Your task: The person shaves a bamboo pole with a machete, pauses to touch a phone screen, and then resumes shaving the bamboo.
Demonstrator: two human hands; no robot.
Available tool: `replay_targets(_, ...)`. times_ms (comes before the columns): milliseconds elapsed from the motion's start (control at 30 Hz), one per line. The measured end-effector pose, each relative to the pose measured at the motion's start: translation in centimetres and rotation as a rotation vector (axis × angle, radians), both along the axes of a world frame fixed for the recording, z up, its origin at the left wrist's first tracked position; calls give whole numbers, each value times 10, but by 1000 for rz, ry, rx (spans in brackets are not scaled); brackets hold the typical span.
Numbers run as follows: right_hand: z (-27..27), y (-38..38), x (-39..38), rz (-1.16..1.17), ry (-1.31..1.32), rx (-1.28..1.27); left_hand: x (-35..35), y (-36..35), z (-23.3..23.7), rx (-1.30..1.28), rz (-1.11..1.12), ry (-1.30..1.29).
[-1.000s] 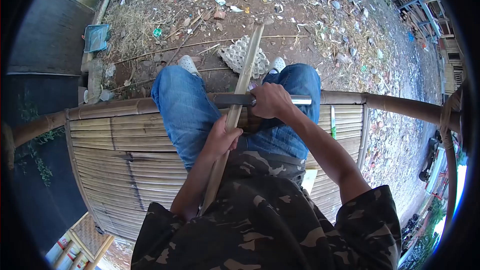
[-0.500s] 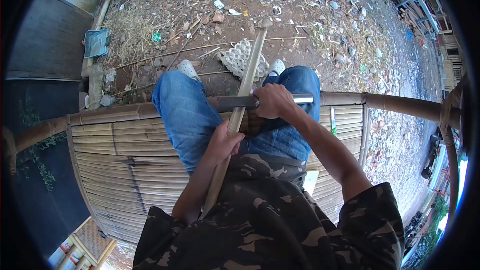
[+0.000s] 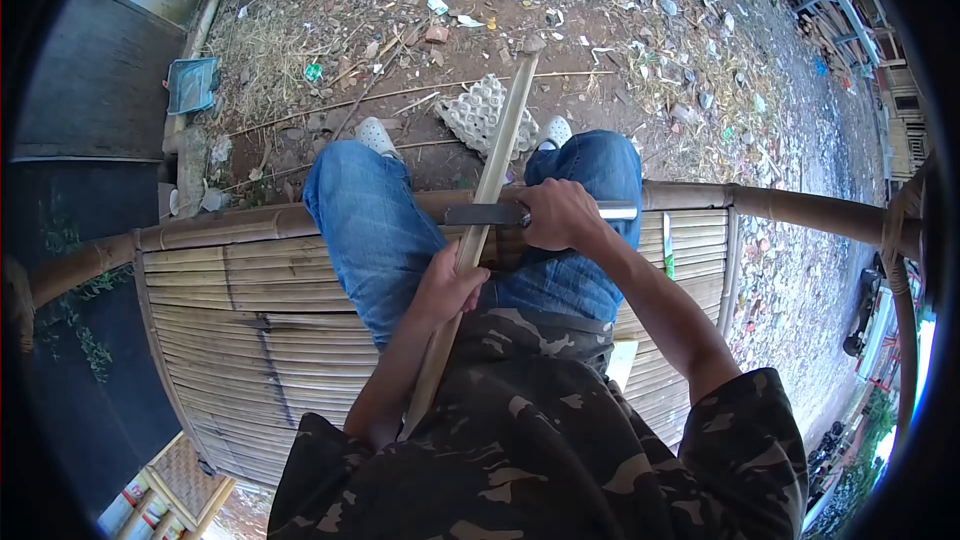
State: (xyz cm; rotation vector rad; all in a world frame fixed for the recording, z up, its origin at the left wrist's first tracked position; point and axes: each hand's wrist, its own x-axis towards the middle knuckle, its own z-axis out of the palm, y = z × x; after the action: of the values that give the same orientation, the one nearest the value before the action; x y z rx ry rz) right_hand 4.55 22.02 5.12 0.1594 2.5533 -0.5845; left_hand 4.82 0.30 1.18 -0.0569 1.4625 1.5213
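My left hand (image 3: 450, 285) is closed round a long pale strip of bamboo or wood (image 3: 510, 120), which slants from my waist out past my knees. Its far end tops out over the littered ground. In my right hand (image 3: 562, 215) is a knife with a dark, broad blade (image 3: 478, 214) and a shiny tubular metal handle (image 3: 617, 211). The blade lies crosswise over the strip, just beyond my left hand, and appears to touch it. My fingers hide the middle of the handle.
I sit on a slatted bamboo bench (image 3: 250, 340) with a thick bamboo front rail (image 3: 220, 231). A grey egg tray (image 3: 480, 115) lies on the ground between my shoes. Left of it stands a blue plastic basket (image 3: 192, 86). Litter and stones cover the ground.
My right hand and the knife have shifted slightly toward my body and to the right along the strip. The left hand and the strip look almost unmoved.
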Motion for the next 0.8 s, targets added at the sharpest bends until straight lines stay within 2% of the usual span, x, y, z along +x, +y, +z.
replay_targets(200,-34,27,-38,-135,-10,122,1,-3,-2,-27,21,24)
replay_targets(333,-29,29,-41,-66,3,108,2,-6,-4,-13,43,-3)
replay_targets(400,-23,23,-27,51,-9,72,0,-5,-2,9,42,-11)
replay_targets(533,-17,18,-12,49,-19,84,2,-3,-3,12,25,-19)
replay_targets(600,-29,31,-24,9,-16,110,1,-2,0,0,8,25)
replay_targets(667,-37,43,-40,-127,35,149,2,-3,1,-17,-8,33)
replay_targets(800,-42,43,-46,-161,38,136,1,-3,1,-27,18,10)
